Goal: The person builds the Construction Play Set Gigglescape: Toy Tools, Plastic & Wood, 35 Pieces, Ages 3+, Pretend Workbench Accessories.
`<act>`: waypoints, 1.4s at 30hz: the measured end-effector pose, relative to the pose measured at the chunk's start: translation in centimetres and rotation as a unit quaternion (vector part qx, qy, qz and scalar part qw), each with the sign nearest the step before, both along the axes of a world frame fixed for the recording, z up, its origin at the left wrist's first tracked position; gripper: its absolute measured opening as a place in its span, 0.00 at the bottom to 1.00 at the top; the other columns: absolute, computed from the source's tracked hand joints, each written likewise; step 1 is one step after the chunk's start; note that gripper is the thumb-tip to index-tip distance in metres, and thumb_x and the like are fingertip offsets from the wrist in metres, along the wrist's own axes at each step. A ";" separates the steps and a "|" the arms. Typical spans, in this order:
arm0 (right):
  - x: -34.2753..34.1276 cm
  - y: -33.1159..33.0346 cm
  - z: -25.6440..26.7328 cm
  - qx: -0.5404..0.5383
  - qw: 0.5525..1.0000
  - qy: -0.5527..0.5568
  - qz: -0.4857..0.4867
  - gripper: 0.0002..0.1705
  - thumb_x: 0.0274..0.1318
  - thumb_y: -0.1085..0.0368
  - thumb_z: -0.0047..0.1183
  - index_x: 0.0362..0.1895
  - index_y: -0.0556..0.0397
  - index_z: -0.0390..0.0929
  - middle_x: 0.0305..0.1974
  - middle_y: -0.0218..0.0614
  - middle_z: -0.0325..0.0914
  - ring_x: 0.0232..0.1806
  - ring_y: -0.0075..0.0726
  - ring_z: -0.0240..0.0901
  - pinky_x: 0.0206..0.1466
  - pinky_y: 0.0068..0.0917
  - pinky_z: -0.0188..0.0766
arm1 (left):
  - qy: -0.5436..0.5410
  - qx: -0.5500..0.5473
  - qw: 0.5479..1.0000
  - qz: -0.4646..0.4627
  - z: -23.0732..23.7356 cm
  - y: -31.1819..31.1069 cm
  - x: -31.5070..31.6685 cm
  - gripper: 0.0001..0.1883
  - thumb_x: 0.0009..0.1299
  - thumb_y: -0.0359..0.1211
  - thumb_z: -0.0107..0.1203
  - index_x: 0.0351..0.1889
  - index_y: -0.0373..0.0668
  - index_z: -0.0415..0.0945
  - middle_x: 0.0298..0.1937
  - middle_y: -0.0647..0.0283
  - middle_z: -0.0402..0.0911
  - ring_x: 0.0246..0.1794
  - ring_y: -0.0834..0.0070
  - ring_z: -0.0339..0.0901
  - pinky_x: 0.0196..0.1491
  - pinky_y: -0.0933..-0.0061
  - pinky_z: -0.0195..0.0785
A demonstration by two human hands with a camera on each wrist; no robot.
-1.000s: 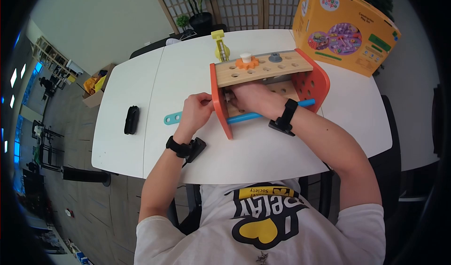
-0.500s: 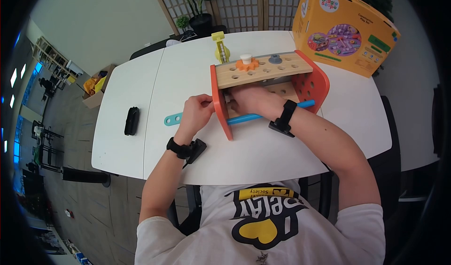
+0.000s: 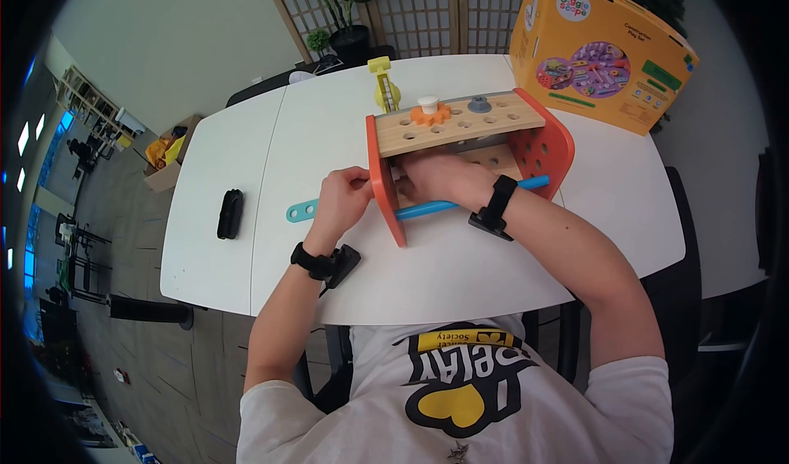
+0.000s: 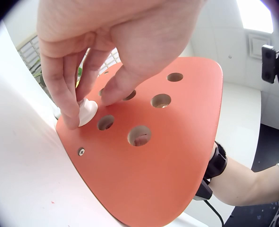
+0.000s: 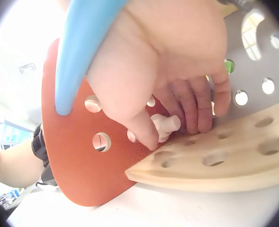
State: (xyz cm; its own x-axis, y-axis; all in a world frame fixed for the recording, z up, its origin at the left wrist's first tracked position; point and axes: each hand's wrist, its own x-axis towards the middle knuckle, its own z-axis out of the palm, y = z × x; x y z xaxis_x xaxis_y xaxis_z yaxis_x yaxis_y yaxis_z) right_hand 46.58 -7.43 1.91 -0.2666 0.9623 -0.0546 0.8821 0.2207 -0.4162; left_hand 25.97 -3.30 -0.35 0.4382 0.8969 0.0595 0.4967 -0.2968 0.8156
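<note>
The toy workbench has a red side panel (image 4: 177, 156), a holed wooden top (image 3: 468, 125) and a blue bar (image 3: 427, 208) at its front. Outside that panel my left hand (image 3: 341, 197) pinches the round white head of a toy bolt (image 4: 88, 112). My right hand (image 3: 448, 176) reaches inside under the top. In the right wrist view its thumb and fingers surround a white nut (image 5: 161, 130) on the bolt's shank end (image 5: 171, 124), close to the panel and above the lower wooden board (image 5: 238, 156).
An orange gear (image 3: 431, 115) with a white peg and a grey piece (image 3: 479, 104) sit on the top. Behind stands a yellow toy (image 3: 385, 86). A teal holed strip (image 3: 302, 211) and a black case (image 3: 230, 213) lie left; a yellow box (image 3: 608, 61) stands back right.
My right hand's fingers have shifted slightly inside the workbench and now cover more of the nut in the head view. My left hand stays at the panel.
</note>
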 end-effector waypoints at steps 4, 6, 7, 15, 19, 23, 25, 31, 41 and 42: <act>0.2 0.0 0.0 0.055 0.998 0.020 0.003 0.16 0.57 0.66 0.60 0.49 0.55 0.82 0.48 0.46 0.84 0.50 0.51 0.82 0.54 0.40 0.79 | 0.002 -0.003 1.000 0.001 0.2 -0.1 0.1 0.14 0.70 0.33 0.62 0.43 0.29 0.86 0.33 0.53 0.88 0.32 0.70 0.83 0.40 0.69 0.77; 0.1 -0.3 0.6 0.006 0.999 0.039 -0.028 0.14 0.57 0.66 0.60 0.48 0.56 0.82 0.47 0.46 0.84 0.49 0.51 0.82 0.53 0.40 0.79 | -0.001 -0.003 1.000 0.000 0.2 0.0 0.1 0.14 0.69 0.33 0.62 0.43 0.29 0.86 0.33 0.53 0.88 0.32 0.71 0.83 0.40 0.69 0.77; 0.1 -0.2 0.6 0.008 0.999 0.034 -0.026 0.14 0.57 0.66 0.60 0.47 0.56 0.82 0.46 0.47 0.84 0.49 0.51 0.82 0.53 0.40 0.79 | -0.006 -0.003 1.000 -0.001 -0.1 0.0 0.1 0.14 0.69 0.33 0.62 0.43 0.29 0.86 0.33 0.53 0.88 0.32 0.71 0.83 0.40 0.69 0.77; 0.0 0.3 -0.4 0.014 1.000 -0.007 0.001 0.15 0.57 0.65 0.61 0.47 0.56 0.83 0.46 0.49 0.84 0.50 0.52 0.82 0.53 0.40 0.79 | -0.006 0.001 1.000 -0.003 -0.1 0.1 0.0 0.14 0.70 0.33 0.63 0.44 0.29 0.85 0.34 0.53 0.89 0.32 0.72 0.83 0.40 0.70 0.76; 0.2 0.1 -0.6 0.061 0.998 0.022 -0.004 0.15 0.58 0.65 0.60 0.49 0.56 0.83 0.46 0.48 0.84 0.49 0.53 0.82 0.53 0.41 0.79 | 0.000 0.003 1.000 -0.002 0.0 0.1 0.0 0.14 0.69 0.34 0.63 0.44 0.29 0.85 0.34 0.53 0.89 0.32 0.71 0.83 0.40 0.70 0.76; 0.3 0.0 -0.3 0.047 0.998 0.042 -0.017 0.14 0.59 0.66 0.59 0.49 0.55 0.83 0.46 0.47 0.84 0.48 0.52 0.83 0.52 0.41 0.80 | -0.003 -0.001 1.000 -0.001 0.0 0.1 0.0 0.14 0.69 0.34 0.63 0.44 0.29 0.85 0.34 0.52 0.89 0.32 0.71 0.83 0.40 0.70 0.76; 0.4 0.1 -0.6 0.046 0.998 0.045 -0.011 0.14 0.60 0.66 0.59 0.49 0.55 0.83 0.46 0.46 0.84 0.47 0.52 0.83 0.52 0.41 0.80 | -0.001 0.001 1.000 -0.001 -0.1 0.0 0.0 0.14 0.69 0.34 0.63 0.44 0.29 0.85 0.34 0.52 0.89 0.32 0.71 0.83 0.40 0.70 0.76; 0.4 0.4 -0.6 0.024 0.998 0.050 0.009 0.14 0.59 0.65 0.60 0.49 0.55 0.83 0.45 0.46 0.84 0.45 0.50 0.83 0.51 0.40 0.79 | 0.006 0.008 1.000 -0.001 0.0 0.1 0.1 0.14 0.69 0.33 0.63 0.43 0.29 0.85 0.34 0.52 0.89 0.32 0.70 0.84 0.40 0.69 0.77; 0.5 0.3 -0.2 0.002 0.999 0.035 0.019 0.16 0.64 0.61 0.55 0.51 0.53 0.84 0.49 0.46 0.84 0.50 0.50 0.82 0.55 0.40 0.78 | 0.005 -0.018 1.000 0.012 -0.1 0.1 0.1 0.15 0.69 0.35 0.63 0.45 0.29 0.86 0.34 0.51 0.89 0.33 0.70 0.84 0.41 0.68 0.77; 0.6 0.3 -0.1 0.001 0.999 0.035 0.023 0.16 0.65 0.60 0.53 0.51 0.53 0.84 0.49 0.46 0.84 0.50 0.50 0.82 0.55 0.40 0.78 | 0.001 -0.025 1.000 0.006 -0.1 0.1 0.0 0.16 0.70 0.36 0.62 0.45 0.29 0.86 0.35 0.52 0.89 0.33 0.70 0.84 0.41 0.68 0.77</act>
